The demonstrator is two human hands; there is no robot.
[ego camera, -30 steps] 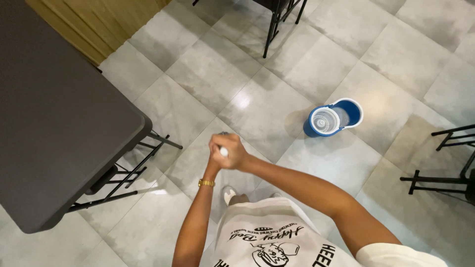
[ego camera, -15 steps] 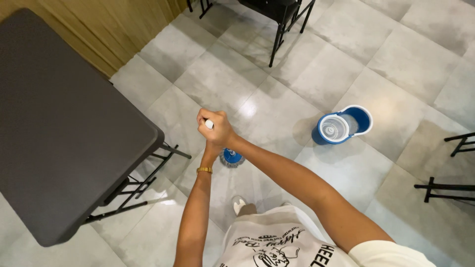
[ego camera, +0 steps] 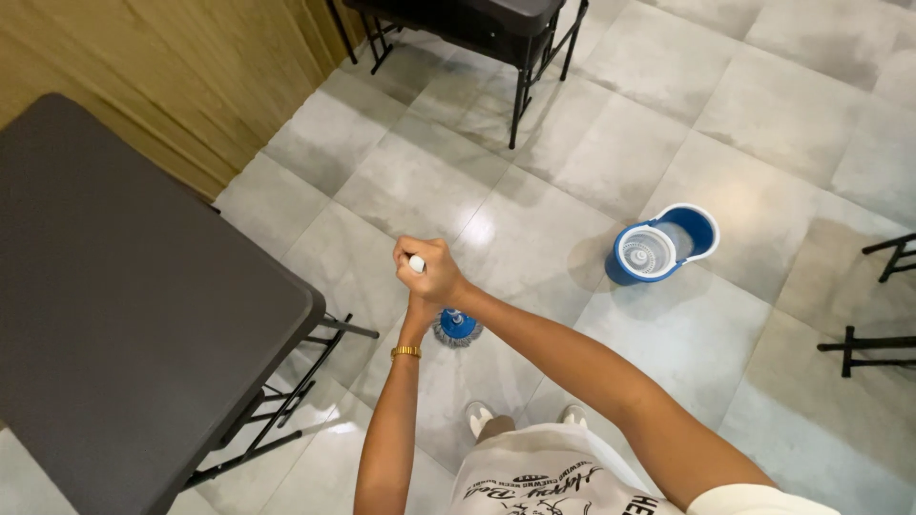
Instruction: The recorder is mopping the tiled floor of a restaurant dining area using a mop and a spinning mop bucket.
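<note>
The round mop head (ego camera: 456,327), hidden a second ago, now shows on the floor tiles just below the clasped hands, well left of the blue spin bucket (ego camera: 661,245). The dark bench (ego camera: 134,296) edge sits closer to the mop head than before.

A grey tiled floor (ego camera: 763,86) carries a blue mop bucket (ego camera: 661,246) and a round mop head (ego camera: 456,327).

Beneath the clasped hands (ego camera: 431,277), glossy grey floor tiles (ego camera: 611,162); beside them a matt dark tabletop (ego camera: 124,296); beyond, a smooth blue plastic bucket (ego camera: 663,245).
</note>
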